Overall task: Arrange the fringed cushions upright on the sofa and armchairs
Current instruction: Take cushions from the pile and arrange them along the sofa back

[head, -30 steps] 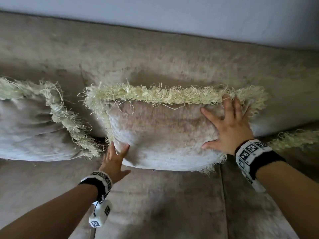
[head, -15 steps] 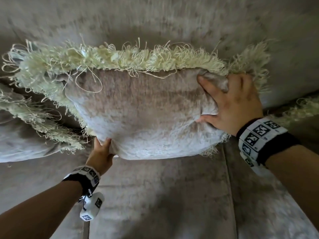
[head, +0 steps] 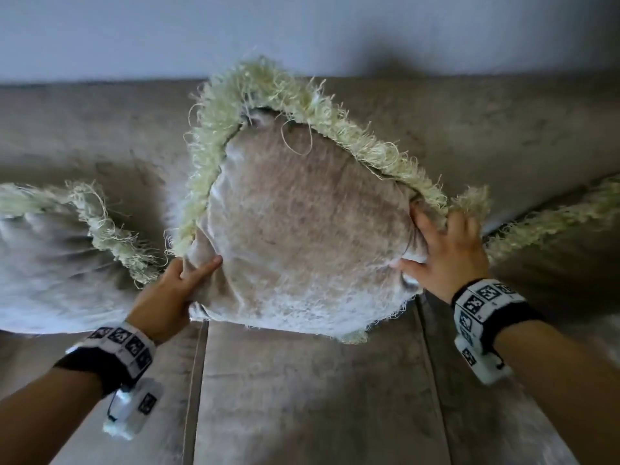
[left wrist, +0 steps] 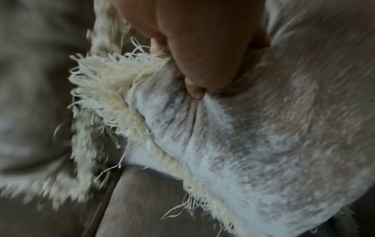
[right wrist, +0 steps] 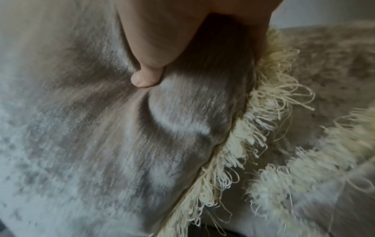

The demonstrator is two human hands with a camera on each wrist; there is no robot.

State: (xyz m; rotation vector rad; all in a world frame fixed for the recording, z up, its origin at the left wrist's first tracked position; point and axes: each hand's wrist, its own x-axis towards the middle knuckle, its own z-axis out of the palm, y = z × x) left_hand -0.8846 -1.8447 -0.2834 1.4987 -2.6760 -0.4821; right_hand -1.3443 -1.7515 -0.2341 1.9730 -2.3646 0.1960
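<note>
Head view shows the fringed cushion (head: 302,236) tilted corner-up against the sofa (head: 302,397), left hand (head: 167,297) gripping at 8 o'clock, right hand (head: 446,253) at 3. Wrist views alone show each thumb dug into pinched velvet.

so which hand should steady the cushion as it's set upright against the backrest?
Probably right. The right hand grips the cushion high on its side, just under the fringe; the left hand holds the bottom corner.
</note>
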